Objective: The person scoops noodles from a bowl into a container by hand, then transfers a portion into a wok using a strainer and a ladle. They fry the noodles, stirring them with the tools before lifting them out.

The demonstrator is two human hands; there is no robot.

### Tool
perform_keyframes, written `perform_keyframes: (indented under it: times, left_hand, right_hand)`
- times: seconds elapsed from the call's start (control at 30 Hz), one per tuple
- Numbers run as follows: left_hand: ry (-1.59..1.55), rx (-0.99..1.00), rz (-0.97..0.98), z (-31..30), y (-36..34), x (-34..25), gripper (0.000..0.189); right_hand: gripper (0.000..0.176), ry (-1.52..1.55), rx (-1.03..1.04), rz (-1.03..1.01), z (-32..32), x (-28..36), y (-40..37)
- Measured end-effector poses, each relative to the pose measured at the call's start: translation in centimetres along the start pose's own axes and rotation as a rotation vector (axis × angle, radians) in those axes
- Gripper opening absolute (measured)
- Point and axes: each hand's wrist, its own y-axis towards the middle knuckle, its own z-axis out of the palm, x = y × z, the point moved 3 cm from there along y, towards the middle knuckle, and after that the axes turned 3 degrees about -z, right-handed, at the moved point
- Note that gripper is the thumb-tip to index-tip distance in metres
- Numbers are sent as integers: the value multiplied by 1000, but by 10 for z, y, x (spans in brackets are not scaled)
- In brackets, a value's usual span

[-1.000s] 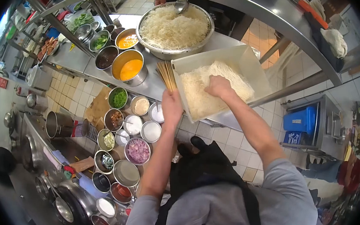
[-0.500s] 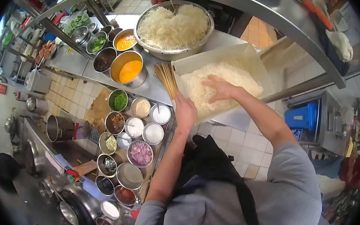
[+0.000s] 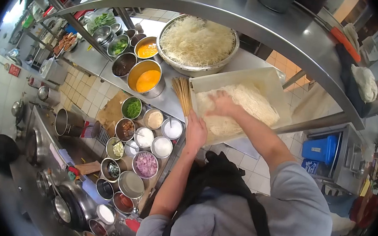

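Observation:
My left hand (image 3: 196, 130) is closed around the lower end of a bundle of thin bamboo sticks (image 3: 181, 94), beside the near left corner of a pale plastic tub (image 3: 264, 78). The sticks fan out slightly away from me. Inside the tub lies a mass of fine, pale noodles (image 3: 255, 101). My right hand (image 3: 222, 104) rests on the left part of the noodles, its fingers spread and a little blurred. Behind the tub stands a large metal bowl (image 3: 198, 68) heaped with whitish thin strands (image 3: 198, 40).
Left of the sticks stand metal pots, one with orange-yellow liquid (image 3: 148, 80). Several small containers crowd the nearer counter, including chopped purple onion (image 3: 145, 164) and chopped greens (image 3: 133, 108). A steel shelf (image 3: 234, 16) arches overhead, and its rail passes right of the tub.
The camera view has shifted, so the counter sits further right and lower. My right hand has moved towards the left end of the noodles. My left hand keeps hold of the sticks.

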Motion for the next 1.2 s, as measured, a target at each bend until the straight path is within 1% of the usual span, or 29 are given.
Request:
perform_keyframes:
  times: [0.1,0.17,0.2,0.23,0.3,0.33,0.37,0.4,0.47,0.57,0.67,0.73,0.77,0.83,0.87,0.9,1.0,1.07,1.1,1.13,1.2]
  left_hand:
    - [15,-40,37,-1,2,1,63]
    - [-3,-17,24,-2,-1,-2,62]
    - [-20,14,5,-8,-2,-8,62]
    - [-37,44,-9,-11,0,-10,62]
    - [-7,-36,85,-5,4,-3,62]
    - [9,-59,124,-2,-2,1,62]
    - [9,-38,101,-1,-7,4,61]
    - [7,-25,85,-1,-2,2,61]
    - [16,-31,83,2,1,2,61]
    - [28,-52,89,7,0,5,61]
    - [-3,-30,57,1,1,0,60]
    - [-6,-25,36,0,1,-1,61]
    - [-1,-33,56,0,2,-1,61]
    - [10,-43,95,2,1,2,61]
    - [9,-43,94,2,1,2,61]
    - [6,-45,93,2,2,2,61]
    - [17,-46,83,4,0,3,61]
    - [19,-43,80,6,2,3,61]
    - [17,-36,77,5,2,4,61]
    - [17,-32,74,4,2,3,61]
    - [6,-2,33,0,2,-1,61]
  right_hand:
    - [97,-8,85,-215,34,16,-28]
    - [92,-73,148,-145,38,4,-62]
    - [93,-91,149,-114,35,-3,-68]
    - [95,-110,151,-83,31,-10,-75]
    - [106,-116,106,-27,16,-32,-67]
    - [103,-59,64,-3,17,-51,-56]
    - [100,-1,28,24,23,-68,-48]
    - [96,69,1,87,19,-71,-49]
    - [89,197,-74,208,-10,-55,-50]
    - [92,250,-26,41,-27,-27,-54]
    - [101,271,36,20,-55,-19,-72]
    - [99,144,241,34,-39,-42,-72]
    - [99,77,343,40,-26,-56,-72]
    - [94,-29,236,-18,39,-88,-64]
    - [92,-82,180,-47,58,-95,-63]
    - [81,20,163,68,50,-83,-66]
    - [72,248,184,-57,17,-47,-70]
    - [68,580,168,71,-31,-18,-69]
    - [66,747,160,135,-44,-13,-66]
    - [64,559,-9,84,-43,-25,-53]
    - [59,176,-343,-18,-19,-63,-18]
